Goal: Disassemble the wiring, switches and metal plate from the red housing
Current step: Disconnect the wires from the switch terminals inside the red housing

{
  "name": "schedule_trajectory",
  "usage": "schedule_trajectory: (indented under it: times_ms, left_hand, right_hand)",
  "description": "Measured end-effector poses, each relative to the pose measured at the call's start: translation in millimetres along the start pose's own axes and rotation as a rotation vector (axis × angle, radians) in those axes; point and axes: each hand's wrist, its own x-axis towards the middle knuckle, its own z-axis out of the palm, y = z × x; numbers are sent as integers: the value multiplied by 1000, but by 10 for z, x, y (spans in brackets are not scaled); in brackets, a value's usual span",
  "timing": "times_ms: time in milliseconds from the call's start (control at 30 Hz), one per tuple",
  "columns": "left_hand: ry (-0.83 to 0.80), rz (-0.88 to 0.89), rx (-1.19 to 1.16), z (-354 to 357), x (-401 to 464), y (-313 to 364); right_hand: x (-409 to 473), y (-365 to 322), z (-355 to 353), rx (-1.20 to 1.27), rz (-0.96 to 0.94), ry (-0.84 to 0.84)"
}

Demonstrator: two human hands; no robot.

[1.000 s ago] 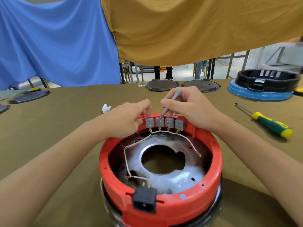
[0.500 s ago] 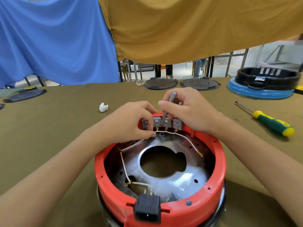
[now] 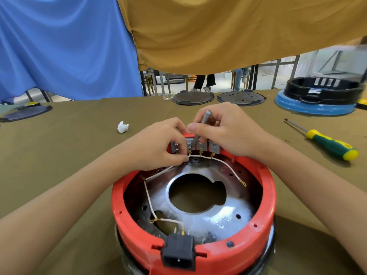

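The right hand (image 3: 224,132) pinches a gray stick (image 3: 200,128), the left hand (image 3: 158,143) pinches the switches (image 3: 193,146); pry gently, holding the red ring (image 3: 266,215) steady.

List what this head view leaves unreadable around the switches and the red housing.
- Grey tool tip: hidden behind the right hand and switches.
- Leftmost switch: partly covered by the left hand.
- Red housing base: cut off by the bottom edge.
- Black socket markings: too small.

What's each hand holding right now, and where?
Right hand pinches the grey tool mid-shaft. Left hand pinches at the leftmost switches.
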Motion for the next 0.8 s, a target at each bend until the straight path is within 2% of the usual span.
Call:
schedule_trajectory:
  times_ms: [500, 800]
  left_hand:
    - [-30, -22, -12, -13, -4, 25]
    - [-26, -18, -19, -11, 0, 23]
  right_hand:
    - [84, 61, 14, 205, 191, -22]
    - [-9, -40, 0, -15, 21, -12]
